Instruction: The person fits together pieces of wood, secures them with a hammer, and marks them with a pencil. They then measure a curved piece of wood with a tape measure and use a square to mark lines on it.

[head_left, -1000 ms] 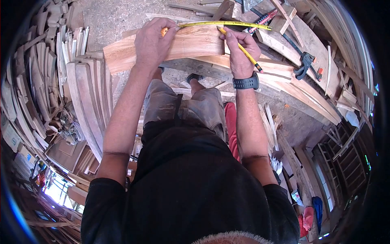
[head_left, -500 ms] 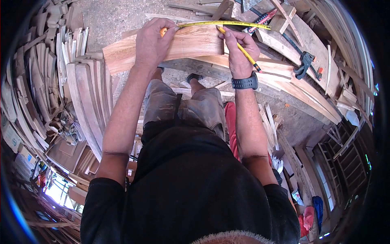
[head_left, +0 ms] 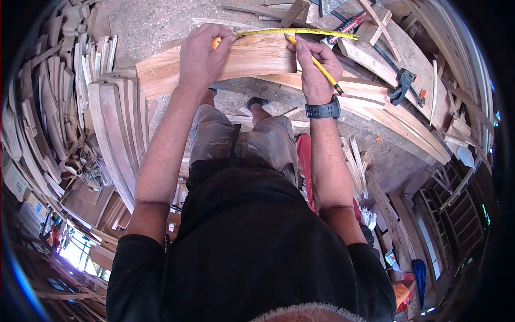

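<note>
My left hand (head_left: 203, 58) is closed around a tape measure (head_left: 298, 31), whose orange case peeks out between thumb and fingers. The yellow blade runs right from it along the far edge of a pale wooden board (head_left: 257, 56) and extends past the board's right end. In my right hand (head_left: 320, 72) a yellow pencil (head_left: 325, 71) is pinched, its tip at the board's far edge near the right end, close under the blade. The right hand overlaps the area just beyond the board's end.
Curved planks (head_left: 115, 129) stand stacked at the left. Longer boards (head_left: 407, 131) lie to the right under the work. A black bar clamp (head_left: 403, 86) and a red-handled tool (head_left: 348, 26) lie at the upper right. My legs are just below the board.
The pencil tip has shifted very slightly left along the board's edge. Both hands otherwise hold almost the same position. An orange patch now shows at the lower right.
</note>
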Demonstrator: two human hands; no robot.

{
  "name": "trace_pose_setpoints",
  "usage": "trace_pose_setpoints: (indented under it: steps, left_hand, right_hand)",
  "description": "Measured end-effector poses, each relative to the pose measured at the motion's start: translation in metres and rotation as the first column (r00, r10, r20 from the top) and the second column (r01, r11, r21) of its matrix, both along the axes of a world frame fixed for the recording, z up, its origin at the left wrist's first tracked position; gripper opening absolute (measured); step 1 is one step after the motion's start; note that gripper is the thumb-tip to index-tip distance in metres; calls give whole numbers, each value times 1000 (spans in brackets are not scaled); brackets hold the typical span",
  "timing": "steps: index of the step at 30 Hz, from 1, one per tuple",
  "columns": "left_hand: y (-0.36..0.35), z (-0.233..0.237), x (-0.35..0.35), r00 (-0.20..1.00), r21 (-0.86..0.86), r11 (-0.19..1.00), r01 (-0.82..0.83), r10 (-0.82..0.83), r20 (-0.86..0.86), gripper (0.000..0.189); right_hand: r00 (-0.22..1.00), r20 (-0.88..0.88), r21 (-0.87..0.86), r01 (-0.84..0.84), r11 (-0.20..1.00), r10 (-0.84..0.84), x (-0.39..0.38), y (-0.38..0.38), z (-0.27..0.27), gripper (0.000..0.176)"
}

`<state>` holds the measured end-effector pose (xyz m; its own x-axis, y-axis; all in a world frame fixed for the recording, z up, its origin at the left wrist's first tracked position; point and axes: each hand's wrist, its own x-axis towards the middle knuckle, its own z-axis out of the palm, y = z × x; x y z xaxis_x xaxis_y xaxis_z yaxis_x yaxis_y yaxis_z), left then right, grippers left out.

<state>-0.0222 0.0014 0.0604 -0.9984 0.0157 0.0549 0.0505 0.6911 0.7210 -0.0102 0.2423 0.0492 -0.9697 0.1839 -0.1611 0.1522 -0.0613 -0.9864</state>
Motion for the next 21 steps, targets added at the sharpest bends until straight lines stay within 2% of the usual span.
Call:
trace_pose_setpoints:
  steps: [17, 19, 21]
  left_hand:
    - [0, -2, 1, 1000, -2, 1000, 4, -4, -18, 11]
    - [0, -3, 1, 1000, -20, 1000, -1, 0, -19, 11]
    - [-1, -3, 0, 1000, -15, 1000, 1, -2, -23, 11]
  right_hand:
    - [1000, -6, -33, -10, 999, 10, 1, -1, 0, 13]
    - [997, -62, 47, -35, 998, 38, -1, 0, -1, 14]
    - [999, -37, 26, -24, 999, 25, 0, -2, 0, 14]
